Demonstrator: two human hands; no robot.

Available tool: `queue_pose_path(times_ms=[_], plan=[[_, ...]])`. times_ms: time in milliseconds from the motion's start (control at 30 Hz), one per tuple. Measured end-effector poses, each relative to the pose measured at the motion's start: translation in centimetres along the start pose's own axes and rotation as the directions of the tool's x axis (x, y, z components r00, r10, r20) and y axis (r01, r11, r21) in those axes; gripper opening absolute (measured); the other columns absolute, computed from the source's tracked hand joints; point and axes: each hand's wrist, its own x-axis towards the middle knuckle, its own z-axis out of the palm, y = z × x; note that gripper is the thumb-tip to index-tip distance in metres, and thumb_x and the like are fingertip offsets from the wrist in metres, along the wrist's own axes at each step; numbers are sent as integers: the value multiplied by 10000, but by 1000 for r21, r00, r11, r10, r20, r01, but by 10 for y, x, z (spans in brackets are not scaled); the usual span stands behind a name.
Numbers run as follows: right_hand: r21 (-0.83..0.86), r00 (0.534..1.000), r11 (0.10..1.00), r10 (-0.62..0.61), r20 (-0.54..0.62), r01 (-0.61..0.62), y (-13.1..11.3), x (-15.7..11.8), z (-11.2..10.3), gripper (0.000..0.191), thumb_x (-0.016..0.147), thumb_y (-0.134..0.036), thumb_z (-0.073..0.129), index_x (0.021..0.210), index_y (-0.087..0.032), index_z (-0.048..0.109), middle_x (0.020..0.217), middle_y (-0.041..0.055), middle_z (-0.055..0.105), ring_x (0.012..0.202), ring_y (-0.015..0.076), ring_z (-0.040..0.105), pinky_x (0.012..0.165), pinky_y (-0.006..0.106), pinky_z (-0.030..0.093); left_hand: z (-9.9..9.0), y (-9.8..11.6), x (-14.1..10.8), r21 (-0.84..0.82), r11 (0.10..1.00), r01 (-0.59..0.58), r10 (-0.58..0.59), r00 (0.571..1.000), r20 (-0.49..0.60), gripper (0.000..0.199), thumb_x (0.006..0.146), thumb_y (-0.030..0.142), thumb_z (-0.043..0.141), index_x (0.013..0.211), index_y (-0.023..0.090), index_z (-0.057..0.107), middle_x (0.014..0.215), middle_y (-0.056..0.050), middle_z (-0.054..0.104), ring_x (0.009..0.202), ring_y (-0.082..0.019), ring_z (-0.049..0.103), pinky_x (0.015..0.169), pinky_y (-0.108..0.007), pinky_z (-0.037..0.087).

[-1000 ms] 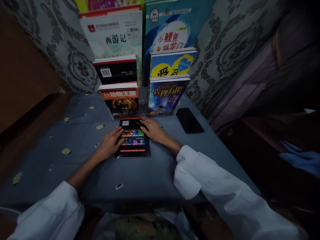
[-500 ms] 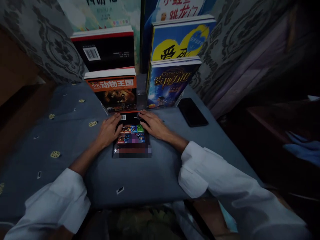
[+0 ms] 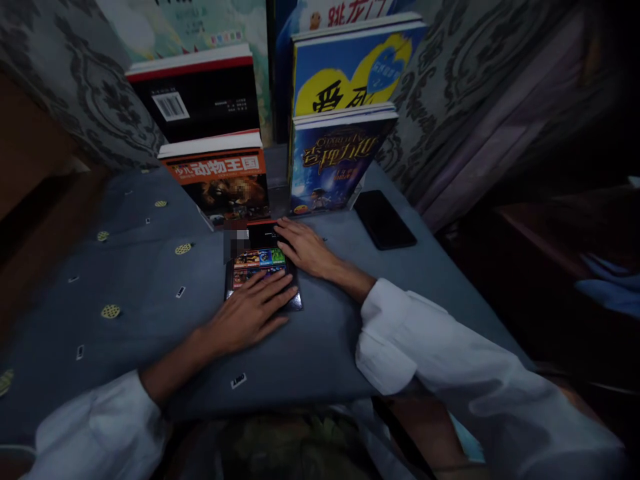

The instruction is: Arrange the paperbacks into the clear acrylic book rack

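Observation:
A dark book (image 3: 260,259) with small coloured pictures and a black strip lies flat on the table, just in front of the standing books. My left hand (image 3: 257,310) rests across its lower part, palm down, fingers stretched out and apart. On the book's upper right edge lies my right hand (image 3: 305,248), also flat with fingers extended. Neither hand grips anything. Part of the book is hidden under my fingers, and a blurred patch covers its upper left corner. Directly behind it stands an orange-topped book with a lion (image 3: 225,177).
A blue book (image 3: 340,160) stands right of the lion book. Behind are a black book with a barcode (image 3: 205,100), a blue-and-yellow book (image 3: 357,70) and taller books. A black phone (image 3: 384,220) lies at right on the blue-grey tablecloth (image 3: 140,267). Patterned curtains hang behind.
My left hand has moved from the book's upper left edge down toward me, onto its lower part. My right hand stays at the upper right edge. The view has shifted slightly.

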Motion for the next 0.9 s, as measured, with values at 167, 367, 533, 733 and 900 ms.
queue_pose_path(times_ms=[167, 367, 533, 733, 900], plan=[[-41, 1000, 999, -1, 13, 1, -5, 0, -2, 428, 1009, -254, 410, 1390, -122, 556, 1506, 154, 506, 1457, 271, 391, 1185, 510, 349, 2, -1, 1, -5, 999, 43, -43, 999, -14, 450, 1040, 372, 413, 1462, 221, 453, 1511, -86, 505, 1454, -220, 395, 1219, -473, 295], [-42, 997, 996, -74, 37, 75, -14, -6, -2, 419, 1008, -218, 396, 1387, -178, 571, 1488, 128, 533, 1433, 248, 433, 1187, 545, 340, 0, 8, -3, -56, 996, 69, -68, 997, 24, 458, 1043, 322, 389, 1486, 212, 413, 1542, -90, 463, 1491, -216, 320, 1239, -489, 244], [-23, 988, 989, -143, 59, 145, -22, -27, -3, 436, 1002, -236, 417, 1408, -146, 548, 1499, 155, 513, 1447, 263, 410, 1195, 550, 338, -2, 29, -15, -88, 992, 87, -82, 995, 58, 491, 1026, 288, 418, 1508, 212, 367, 1563, -96, 430, 1504, -223, 286, 1237, -498, 255], [33, 967, 970, -241, 81, 239, -32, -53, -6, 424, 1021, -273, 409, 1394, -137, 558, 1505, 171, 501, 1464, 271, 381, 1190, 547, 357, -7, 62, -32, -84, 993, 83, -75, 992, 99, 550, 984, 287, 502, 1499, 165, 355, 1575, -129, 402, 1506, -247, 282, 1227, -496, 285], [53, 965, 970, -243, 98, 238, -43, -69, -11, 431, 1027, -286, 415, 1413, -138, 538, 1525, 175, 474, 1478, 265, 352, 1196, 530, 354, -15, 70, -54, -22, 992, 122, -118, 984, 134, 740, 911, 410, 637, 1525, 165, 305, 1588, -160, 368, 1521, -291, 237, 1233, -591, 175]])
